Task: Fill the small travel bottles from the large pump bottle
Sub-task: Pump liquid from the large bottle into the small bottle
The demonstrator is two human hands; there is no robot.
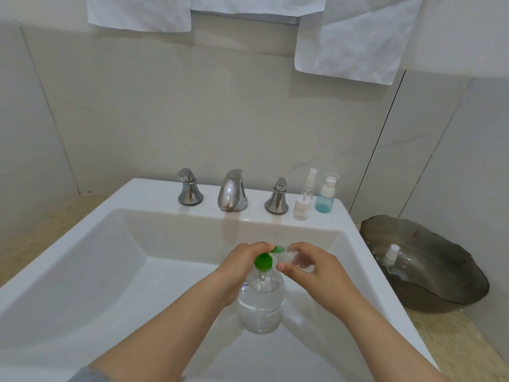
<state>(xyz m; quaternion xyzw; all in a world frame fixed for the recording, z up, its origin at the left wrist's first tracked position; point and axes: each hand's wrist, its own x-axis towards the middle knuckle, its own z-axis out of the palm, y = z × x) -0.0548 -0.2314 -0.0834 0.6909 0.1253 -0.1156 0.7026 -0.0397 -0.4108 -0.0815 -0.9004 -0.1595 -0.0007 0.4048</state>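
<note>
Plastic travel bottle (298, 261) in right hand (316, 271) — at pump (263, 261).

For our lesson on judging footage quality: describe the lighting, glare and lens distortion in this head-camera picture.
Head view: soft, even light, faint shadows; bright glare on the chrome faucet; the wide lens splays the sink and curves the wall seams; the clear pump bottle and small bottle blend into the white basin.

Green-capped pump bottle (261, 304) upright; travel bottle (298, 261) perhaps at spout (277, 248).

Glossy white sink (347, 224), polished metal tap (232, 193), clear plastic pump bottle (260, 304) (green top)
</note>
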